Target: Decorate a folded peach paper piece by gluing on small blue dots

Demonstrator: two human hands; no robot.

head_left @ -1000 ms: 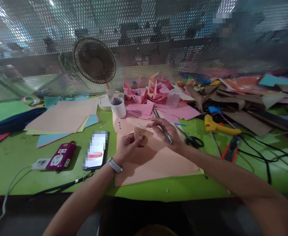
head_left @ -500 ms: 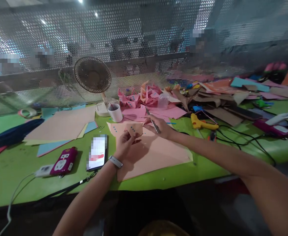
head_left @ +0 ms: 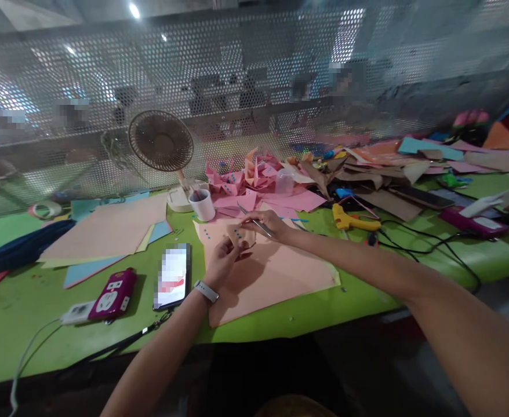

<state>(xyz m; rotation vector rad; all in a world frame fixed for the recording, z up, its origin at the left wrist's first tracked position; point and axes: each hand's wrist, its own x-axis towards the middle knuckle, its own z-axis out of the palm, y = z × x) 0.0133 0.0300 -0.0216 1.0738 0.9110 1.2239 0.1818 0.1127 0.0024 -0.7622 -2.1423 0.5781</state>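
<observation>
Over a stack of peach paper sheets (head_left: 280, 278), my left hand (head_left: 226, 258) grips a small folded piece of peach paper (head_left: 241, 233) marked with blue dots. My right hand (head_left: 272, 226) holds a slim silver tool (head_left: 261, 227), like a craft knife or metal pen, between thumb and fingers. The fingertips of that hand also touch the top of the folded piece. Which end of the tool is the working one is too small to tell. Another row of blue dots marks the upper left corner of the sheets.
Left of the sheets lie a phone (head_left: 171, 275), a magenta power bank (head_left: 114, 294) with a cable, and more paper (head_left: 106, 226). Behind stand a white cup (head_left: 203, 205), a fan (head_left: 161, 141) and pink folded paper (head_left: 228, 179). A yellow glue gun (head_left: 352, 219) and cords lie right.
My right hand has moved left and slightly down, closer to my left hand. The silver tool now lies flatter, its upper end pointing further left. The folded piece has turned a little.
</observation>
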